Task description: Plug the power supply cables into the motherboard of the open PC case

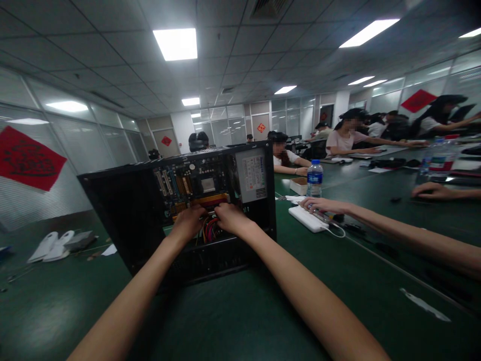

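Observation:
A black computer case stands before me on the table with its side open. Inside are a motherboard with several expansion slots and a metal square, and a power supply at the upper right. Reaching in, my left hand has its fingers curled at the lower edge of the board. My right hand is close beside it, fingers bent together just below the orange and yellow memory slots. Between the hands hangs a bundle of coloured cables. What the fingertips grip is hidden.
At right, another person's hand rests by a white box-shaped device with a cord. Behind it stand a water bottle and a small open box. White items lie left on the green table. People sit farther back.

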The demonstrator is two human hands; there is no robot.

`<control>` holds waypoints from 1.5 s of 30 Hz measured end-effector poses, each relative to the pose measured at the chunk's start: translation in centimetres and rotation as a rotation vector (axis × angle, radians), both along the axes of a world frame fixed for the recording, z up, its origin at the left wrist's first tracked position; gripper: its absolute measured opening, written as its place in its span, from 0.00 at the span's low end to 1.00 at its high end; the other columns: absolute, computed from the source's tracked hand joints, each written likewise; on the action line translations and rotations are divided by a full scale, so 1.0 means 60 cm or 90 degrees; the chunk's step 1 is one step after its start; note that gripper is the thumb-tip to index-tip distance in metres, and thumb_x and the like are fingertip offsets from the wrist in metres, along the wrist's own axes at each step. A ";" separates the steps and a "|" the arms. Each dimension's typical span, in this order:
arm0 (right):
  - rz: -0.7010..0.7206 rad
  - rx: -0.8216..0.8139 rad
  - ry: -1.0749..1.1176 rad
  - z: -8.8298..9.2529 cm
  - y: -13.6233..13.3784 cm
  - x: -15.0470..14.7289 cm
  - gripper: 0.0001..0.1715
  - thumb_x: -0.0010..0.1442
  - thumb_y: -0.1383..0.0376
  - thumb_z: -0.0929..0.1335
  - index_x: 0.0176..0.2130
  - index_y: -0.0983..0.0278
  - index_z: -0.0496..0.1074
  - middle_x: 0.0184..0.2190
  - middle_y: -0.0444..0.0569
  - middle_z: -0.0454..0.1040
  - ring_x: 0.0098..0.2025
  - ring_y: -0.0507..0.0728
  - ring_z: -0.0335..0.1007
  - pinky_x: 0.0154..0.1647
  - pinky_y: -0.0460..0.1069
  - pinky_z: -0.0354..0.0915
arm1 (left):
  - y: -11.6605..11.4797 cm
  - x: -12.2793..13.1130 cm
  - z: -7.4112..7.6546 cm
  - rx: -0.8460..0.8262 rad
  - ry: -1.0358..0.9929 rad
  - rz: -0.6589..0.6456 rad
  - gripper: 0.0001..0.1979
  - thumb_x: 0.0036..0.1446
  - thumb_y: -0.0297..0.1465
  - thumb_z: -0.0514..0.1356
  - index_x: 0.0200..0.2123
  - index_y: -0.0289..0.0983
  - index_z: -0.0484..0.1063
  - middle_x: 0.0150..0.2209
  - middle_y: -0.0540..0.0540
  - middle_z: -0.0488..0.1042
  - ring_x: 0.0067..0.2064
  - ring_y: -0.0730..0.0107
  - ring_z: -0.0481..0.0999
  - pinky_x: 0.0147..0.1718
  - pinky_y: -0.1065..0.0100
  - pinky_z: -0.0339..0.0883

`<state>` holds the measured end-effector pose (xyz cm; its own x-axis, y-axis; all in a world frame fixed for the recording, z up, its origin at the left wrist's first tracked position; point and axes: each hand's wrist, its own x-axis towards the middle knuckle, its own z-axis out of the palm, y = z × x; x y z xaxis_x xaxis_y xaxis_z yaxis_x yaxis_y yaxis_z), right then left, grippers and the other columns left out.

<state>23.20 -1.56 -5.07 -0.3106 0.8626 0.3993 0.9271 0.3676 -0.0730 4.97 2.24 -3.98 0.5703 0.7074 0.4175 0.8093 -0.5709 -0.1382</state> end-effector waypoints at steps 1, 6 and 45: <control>-0.001 -0.002 0.000 0.000 0.000 0.000 0.15 0.60 0.70 0.66 0.46 0.68 0.76 0.47 0.59 0.77 0.47 0.63 0.76 0.45 0.52 0.69 | 0.000 0.000 0.000 0.001 -0.001 0.015 0.10 0.63 0.33 0.58 0.44 0.42 0.77 0.46 0.47 0.80 0.48 0.57 0.79 0.42 0.65 0.69; -0.006 -0.009 -0.002 0.001 -0.001 -0.001 0.15 0.60 0.69 0.66 0.47 0.67 0.76 0.47 0.59 0.76 0.48 0.63 0.76 0.45 0.52 0.69 | 0.005 -0.002 -0.002 0.007 -0.001 0.028 0.09 0.64 0.35 0.58 0.43 0.42 0.77 0.43 0.47 0.81 0.47 0.58 0.79 0.41 0.65 0.68; 0.011 -0.019 -0.027 0.005 -0.006 -0.007 0.14 0.63 0.70 0.65 0.49 0.68 0.70 0.49 0.59 0.74 0.51 0.62 0.73 0.48 0.51 0.67 | -0.011 0.012 0.007 -0.049 0.061 0.114 0.18 0.65 0.37 0.52 0.50 0.47 0.79 0.45 0.38 0.82 0.45 0.45 0.81 0.42 0.56 0.69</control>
